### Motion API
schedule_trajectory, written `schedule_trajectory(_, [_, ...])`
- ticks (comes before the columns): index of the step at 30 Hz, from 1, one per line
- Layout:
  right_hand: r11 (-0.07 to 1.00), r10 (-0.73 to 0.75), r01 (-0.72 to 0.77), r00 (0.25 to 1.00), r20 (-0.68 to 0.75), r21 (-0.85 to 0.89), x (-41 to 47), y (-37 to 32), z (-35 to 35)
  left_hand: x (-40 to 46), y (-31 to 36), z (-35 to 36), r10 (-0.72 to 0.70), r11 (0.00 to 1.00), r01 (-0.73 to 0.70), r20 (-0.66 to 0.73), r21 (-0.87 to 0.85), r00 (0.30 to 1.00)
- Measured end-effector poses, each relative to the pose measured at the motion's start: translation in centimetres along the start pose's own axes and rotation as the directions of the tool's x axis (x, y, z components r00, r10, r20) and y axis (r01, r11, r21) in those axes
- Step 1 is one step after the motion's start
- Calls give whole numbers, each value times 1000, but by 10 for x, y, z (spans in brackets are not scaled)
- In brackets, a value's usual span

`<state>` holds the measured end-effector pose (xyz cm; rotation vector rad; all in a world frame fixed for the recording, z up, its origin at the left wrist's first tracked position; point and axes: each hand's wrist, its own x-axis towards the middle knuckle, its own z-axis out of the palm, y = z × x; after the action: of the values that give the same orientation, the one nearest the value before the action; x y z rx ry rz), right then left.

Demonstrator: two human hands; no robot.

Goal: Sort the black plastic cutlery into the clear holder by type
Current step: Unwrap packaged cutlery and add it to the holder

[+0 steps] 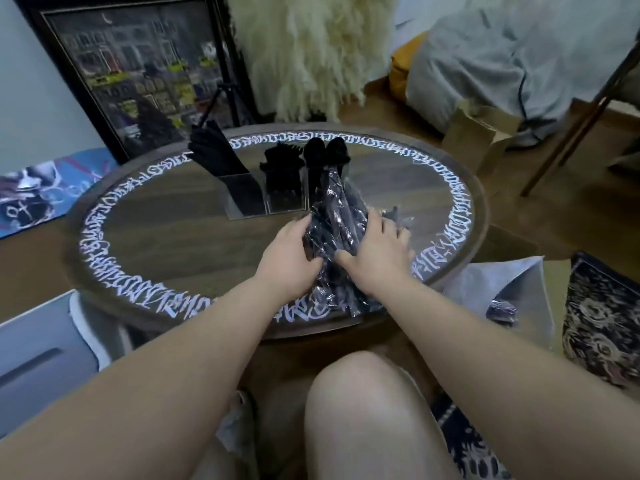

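At the bottom of the frame a bare knee [360, 403] juts up, with both forearms reaching over it toward the middle. The left hand [287, 258] and right hand [375, 256] meet on a pile of wrapped cutlery [337, 237], black pieces sealed in crinkly clear plastic, lying on the near right part of the tabletop [166, 237]. The left hand's fingers [300, 225] curl against the pile's left side; the right hand lies on top, its fingers [398, 233] spread loosely over the wrappers and its thumb tucked under the near edge. Whether either hand truly pinches a packet I cannot tell.

The tabletop is round, dark wood under glass, ringed with white ornamental lettering [114, 271] too stylised to read.

Just beyond the pile, at centre frame, stands the clear holder [266, 194] with three compartments side by side: knives [218, 150] fan out of the left one, forks [282, 157] fill the middle, spoons [325, 150] rise from the right.

On the floor at lower right lie a grey bag [502, 289] and a patterned cushion [602, 323]. Farther back, a cardboard box [478, 136] sits at right, a framed picture [138, 71] leans at upper left, and a shaggy cream fur [311, 50] hangs at top centre.
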<state>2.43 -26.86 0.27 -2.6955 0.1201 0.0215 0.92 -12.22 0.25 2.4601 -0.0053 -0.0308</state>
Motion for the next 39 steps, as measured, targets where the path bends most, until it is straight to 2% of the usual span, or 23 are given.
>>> schedule_trajectory(3, [997,-15,17,999,33,-80,3,8,9,4,-8,15,-68,997,69,59,-17,996])
schedule_trajectory(8, [1000,0,0,996,95,-6,22,16,10,12,1,26,-37,996,47,132,-71,991])
schedule_trajectory(13, [993,-37,46,996,84,-108,34,23,-11,15,14,26,-38,980,79,220,-184,975])
schedule_trajectory(17, [962,-201,188,979,-46,-199,28,23,-34,16,16,20,-32,985,66,208,-161,978])
schedule_trajectory(19, [935,-245,223,968,-48,-276,27,24,-43,15,15,16,-36,986,65,192,-151,981])
schedule_trajectory(28, [911,-210,205,977,25,-358,17,18,-28,5,2,8,9,996,4,151,-89,988])
schedule_trajectory(30, [945,-199,190,980,-7,-266,17,20,-25,4,-1,6,20,996,-7,146,-90,989])
schedule_trajectory(33, [996,-93,93,994,-52,1,17,19,-31,4,-3,0,57,998,-57,78,5,995])
schedule_trajectory(36, [975,-67,86,993,-95,205,15,18,-41,2,0,-10,138,976,-129,-38,176,990])
schedule_trajectory(39, [917,-112,115,993,-28,383,9,15,-46,-4,6,-20,253,918,-193,-137,346,958])
